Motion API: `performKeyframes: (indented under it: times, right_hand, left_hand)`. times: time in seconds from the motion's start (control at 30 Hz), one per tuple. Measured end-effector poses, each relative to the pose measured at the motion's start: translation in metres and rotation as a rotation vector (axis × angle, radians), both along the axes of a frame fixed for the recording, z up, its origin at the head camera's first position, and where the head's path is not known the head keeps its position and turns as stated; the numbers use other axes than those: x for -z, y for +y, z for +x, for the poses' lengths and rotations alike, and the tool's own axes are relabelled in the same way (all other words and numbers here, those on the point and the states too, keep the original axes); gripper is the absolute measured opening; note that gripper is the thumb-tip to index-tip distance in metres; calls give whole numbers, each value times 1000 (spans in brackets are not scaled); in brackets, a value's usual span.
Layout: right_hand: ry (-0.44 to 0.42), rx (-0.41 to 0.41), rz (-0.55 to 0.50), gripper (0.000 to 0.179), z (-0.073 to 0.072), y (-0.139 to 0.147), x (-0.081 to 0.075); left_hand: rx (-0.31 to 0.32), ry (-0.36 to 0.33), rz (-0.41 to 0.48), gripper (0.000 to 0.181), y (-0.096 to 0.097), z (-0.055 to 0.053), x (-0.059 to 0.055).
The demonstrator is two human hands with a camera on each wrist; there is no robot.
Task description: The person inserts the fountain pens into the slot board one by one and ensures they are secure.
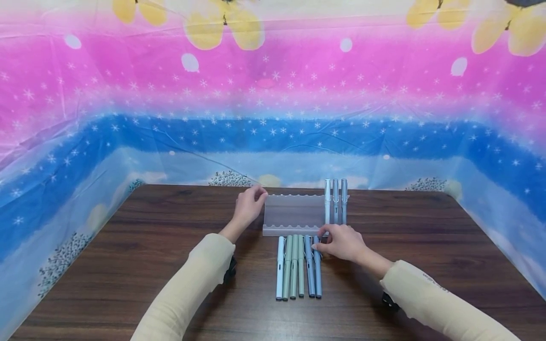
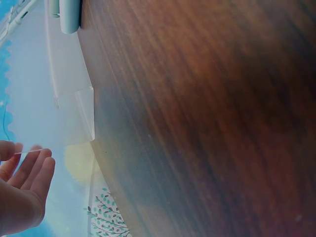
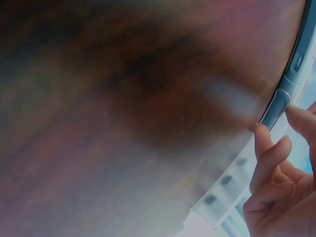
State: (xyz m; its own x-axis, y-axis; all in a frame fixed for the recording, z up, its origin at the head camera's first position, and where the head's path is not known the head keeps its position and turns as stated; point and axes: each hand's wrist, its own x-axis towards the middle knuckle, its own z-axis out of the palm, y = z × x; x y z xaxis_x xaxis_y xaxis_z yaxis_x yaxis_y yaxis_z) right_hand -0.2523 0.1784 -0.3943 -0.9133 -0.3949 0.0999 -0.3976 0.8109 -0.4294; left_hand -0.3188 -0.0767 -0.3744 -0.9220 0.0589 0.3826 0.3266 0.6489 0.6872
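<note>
My right hand (image 1: pixel 343 241) pinches a slate-blue capped pen (image 1: pixel 318 274) near its clip, thumb on one side and fingertip on the other, while the rest of that pen reaches down toward me along the dark brown wood-grain tabletop (image 1: pixel 170 213); I cannot tell whether it is lifted at all. My left hand (image 1: pixel 249 206) grips the upper left corner of a clear, frosted plastic pen rack (image 1: pixel 294 208) with scalloped edges, its thumb and fingers on either face of the thin panel. The slate-blue pen I am pinching is the rightmost of a row in front of the rack, clip ends toward it. Just beside it lies a second slate-blue pen (image 1: pixel 311 277), then three sage-green pens (image 1: pixel 294 270) side by side, and at the left end a pale ice-blue pen (image 1: pixel 279 274). At the rack's right end, beyond my right hand, a very pale blue pen (image 1: pixel 327 196) and two grey-blue pens (image 1: pixel 336 203) stand in it, their caps rising above the scalloped top edge. Cream sleeves (image 1: pixel 187 274) cover both my forearms, and past the far edge of the tabletop hangs a pink and blue cloth (image 1: pixel 273 137) printed with white snowflakes and yellow shapes
</note>
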Motion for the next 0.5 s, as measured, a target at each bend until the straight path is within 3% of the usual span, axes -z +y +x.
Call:
performKeyframes:
  times: [0.27,0.5]
  right_hand:
    - [-31,-39,60,27,1,1,-5]
    - [-200,-127,-86,21,-4,12,-5]
  left_hand:
    - [6,-3,10,12,0,1,0]
    - [-5,7,1,10,0,0,0]
